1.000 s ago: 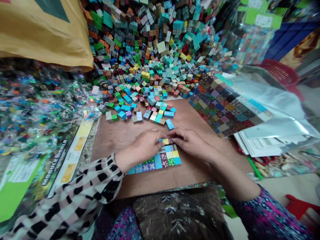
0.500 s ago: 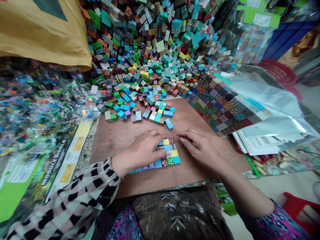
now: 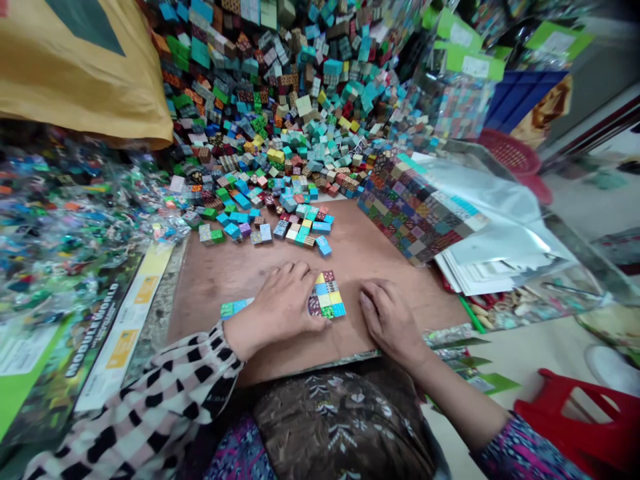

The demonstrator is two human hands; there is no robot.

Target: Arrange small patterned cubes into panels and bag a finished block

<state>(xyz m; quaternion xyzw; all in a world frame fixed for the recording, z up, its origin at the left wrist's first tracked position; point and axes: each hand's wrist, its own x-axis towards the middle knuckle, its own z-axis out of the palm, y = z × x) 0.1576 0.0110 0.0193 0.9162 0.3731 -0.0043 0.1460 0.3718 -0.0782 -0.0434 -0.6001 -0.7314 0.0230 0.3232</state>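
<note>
A flat patch of small patterned cube blocks, in yellow, blue, maroon and green, lies on the brown board. Over its middle lies my left hand, thumb along the near side and fingers bent over the far side, gripping the blocks. The palm hides most of them; a few green and blue ones show left of the wrist. Just right of the patch, apart from it, my right hand rests on the board with fingers curled in. Whether anything is inside those fingers is hidden.
Loose blocks spread from a large heap at the back. A wall of stacked blocks stands right, beside white sheets and clear plastic. Bagged pieces and a yellow bag lie left. A red stool stands lower right.
My right hand has drawn back nearer to me and its fingers have curled in. The left thumb has come off the blocks' top to their near edge. The whole view has shifted.
</note>
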